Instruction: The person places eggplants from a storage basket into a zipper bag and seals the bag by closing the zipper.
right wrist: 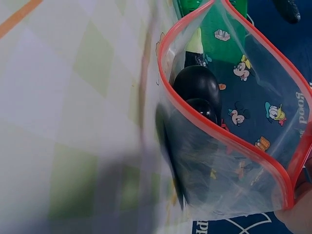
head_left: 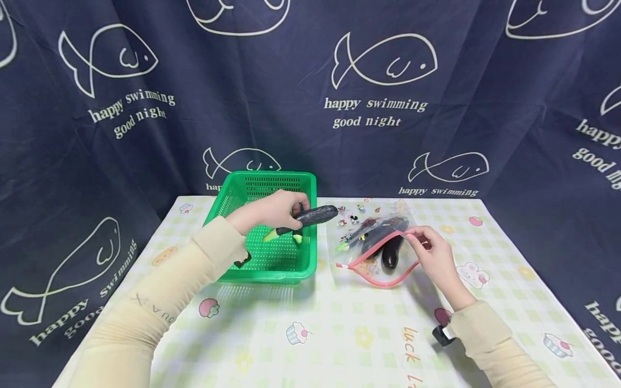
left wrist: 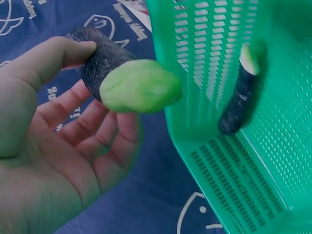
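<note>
My left hand (head_left: 280, 209) grips a long dark eggplant (head_left: 317, 215) above the right side of the green basket (head_left: 264, 276). In the left wrist view its pale green stem end (left wrist: 141, 87) faces the camera, with the thumb on the dark skin. Another dark eggplant (left wrist: 239, 100) with a green end lies inside the basket. My right hand (head_left: 432, 253) pinches the edge of a clear zip bag (head_left: 373, 250) by its red zip strip, and the mouth gapes. Inside the bag lie glossy dark eggplants (right wrist: 199, 85), partly hidden by the printed plastic.
The basket and bag stand side by side on a table with a patterned cloth (head_left: 339, 334). Behind the table hangs a dark blue curtain (head_left: 310, 134) with fish prints. A small black item (head_left: 442, 335) is at the right sleeve cuff.
</note>
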Demonstrator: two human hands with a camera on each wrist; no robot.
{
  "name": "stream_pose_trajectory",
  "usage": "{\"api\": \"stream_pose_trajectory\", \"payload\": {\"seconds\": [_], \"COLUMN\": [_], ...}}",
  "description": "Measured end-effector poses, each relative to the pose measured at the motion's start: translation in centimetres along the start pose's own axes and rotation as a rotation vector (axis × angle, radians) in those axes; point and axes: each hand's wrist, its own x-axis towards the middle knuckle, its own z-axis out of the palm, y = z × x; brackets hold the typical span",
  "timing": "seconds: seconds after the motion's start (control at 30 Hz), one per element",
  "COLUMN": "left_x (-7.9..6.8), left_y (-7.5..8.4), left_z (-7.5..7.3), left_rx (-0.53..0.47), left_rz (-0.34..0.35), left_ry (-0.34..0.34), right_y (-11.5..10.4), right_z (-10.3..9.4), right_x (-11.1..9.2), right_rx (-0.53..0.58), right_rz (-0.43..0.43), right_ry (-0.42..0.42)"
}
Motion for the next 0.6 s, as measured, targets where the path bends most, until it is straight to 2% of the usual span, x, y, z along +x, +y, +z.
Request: {"api": "stream_pose_trajectory", "payload": {"seconds": [0.6], "left_x": [0.0], "left_y": [3.7], "left_z": [2.7], "left_rx": [-0.012], "left_rz": [0.024], "left_ry": [0.139], "right_y": [-0.5], "right_z": [0.2], "right_x": [0.2], "right_rx": [0.01], "right_rz": [0.019], "right_ry": [0.002]}}
